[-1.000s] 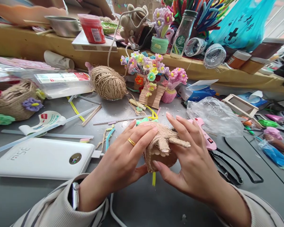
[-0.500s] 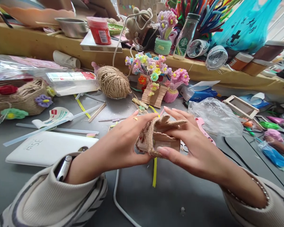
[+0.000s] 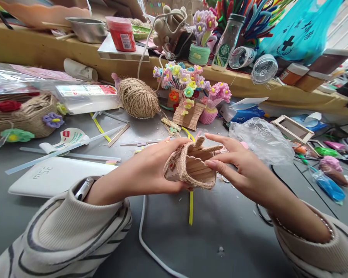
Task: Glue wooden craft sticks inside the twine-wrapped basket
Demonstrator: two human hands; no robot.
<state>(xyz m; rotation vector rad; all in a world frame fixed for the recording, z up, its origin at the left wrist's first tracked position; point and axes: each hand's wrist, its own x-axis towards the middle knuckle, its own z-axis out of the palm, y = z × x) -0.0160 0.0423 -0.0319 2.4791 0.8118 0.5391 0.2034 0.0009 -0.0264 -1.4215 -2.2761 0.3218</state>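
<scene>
A small craft piece of wooden sticks edged with jute cord sits between my hands above the grey table. My left hand wraps round its left side, thumb below, fingers over the top. My right hand meets it from the right, fingers stretched, with fingertips resting on the sticks and the cord end that pokes up. A yellow pipe cleaner lies on the table under the piece.
A jute twine ball, pipe-cleaner flower pots, a white power bank with its white cable, a crumpled plastic bag, glue sticks and a jute basket crowd the table. A wooden shelf holds bottles and jars behind.
I turned the piece so its flat stick side now faces me. My right hand's fingers straightened and slid toward its top edge. Both hands lifted slightly.
</scene>
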